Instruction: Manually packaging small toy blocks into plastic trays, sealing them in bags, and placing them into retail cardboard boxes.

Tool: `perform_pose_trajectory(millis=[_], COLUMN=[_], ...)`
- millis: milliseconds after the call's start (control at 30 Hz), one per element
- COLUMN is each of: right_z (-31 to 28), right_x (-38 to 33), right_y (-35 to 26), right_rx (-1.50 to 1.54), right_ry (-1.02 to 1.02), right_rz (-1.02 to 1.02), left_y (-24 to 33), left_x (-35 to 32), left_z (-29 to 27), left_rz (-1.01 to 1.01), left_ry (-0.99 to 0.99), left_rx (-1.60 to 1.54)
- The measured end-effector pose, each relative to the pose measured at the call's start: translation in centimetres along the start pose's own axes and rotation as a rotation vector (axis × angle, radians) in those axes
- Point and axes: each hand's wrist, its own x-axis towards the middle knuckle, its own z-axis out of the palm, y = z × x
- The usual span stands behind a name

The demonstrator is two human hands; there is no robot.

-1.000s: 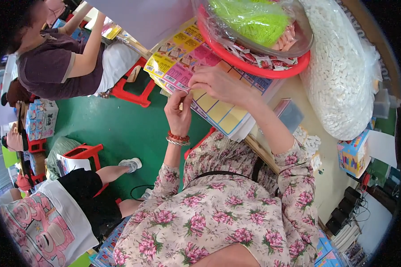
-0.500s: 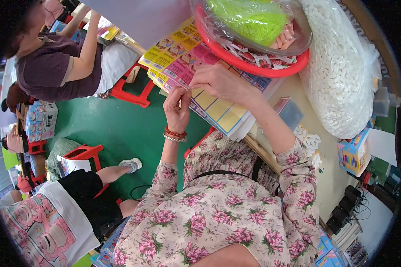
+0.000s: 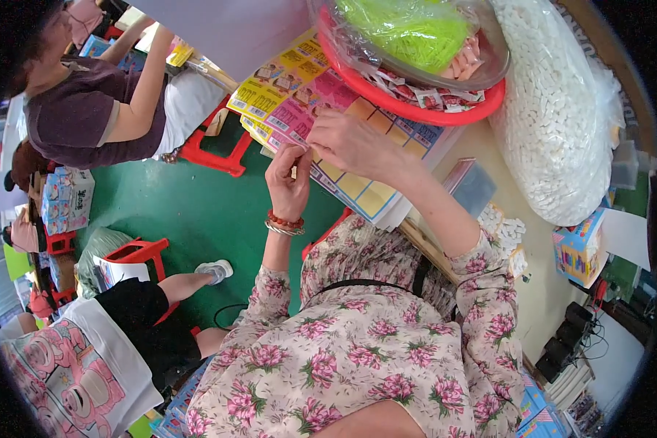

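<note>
My left hand [image 3: 288,184] and my right hand [image 3: 354,144] meet fingertip to fingertip over the edge of a stack of printed sheets [image 3: 350,191]. Both are closed in a pinch on something small and pale that I cannot make out. The sheets carry yellow, pink and blue printed panels and lie fanned at the table's edge. Beaded bracelets circle my left wrist. Just beyond my right hand, a red basin [image 3: 431,115] rests over the sheets. Stacked in it is a clear bowl [image 3: 493,62] with a bag of bright green strands [image 3: 409,36] and small peach pieces [image 3: 466,64].
A big clear bag of small white pieces [image 3: 558,131] fills the table's right side. Near it lie a flat clear case [image 3: 471,188], loose white pieces [image 3: 504,232] and a colourful box [image 3: 580,252]. Two people are at left, near red stools [image 3: 219,146] on the green floor [image 3: 153,208].
My right hand has shifted slightly left and down, its wrist a little lower. My left hand keeps its pinch and has barely moved. The person at upper left has moved an arm slightly.
</note>
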Motion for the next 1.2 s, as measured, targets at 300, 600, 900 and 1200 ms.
perform_pose_trajectory(millis=[300,600,900,1200], right_z=[0.4,0.7,0.7,1.2], right_x=[-0.3,-0.4,-0.8,-1.3], right_y=[-0.5,-0.6,-1.6,-2.1], right_rx=[0.015,0.221,0.079,-0.121], right_ry=[0.074,0.228,0.153,0.182], right_rz=[0.028,0.142,0.180,0.104], left_y=[0.1,1.7,0.7,0.9], left_x=[-0.7,-0.2,0.0,-0.1], left_z=[-0.3,0.1,-0.5,0.2], left_rz=[-0.246,-0.237,-0.160,-0.115], left_ry=[-0.050,-0.002,-0.093,-0.087], left_rx=[-0.332,-0.269,-0.072,-0.038])
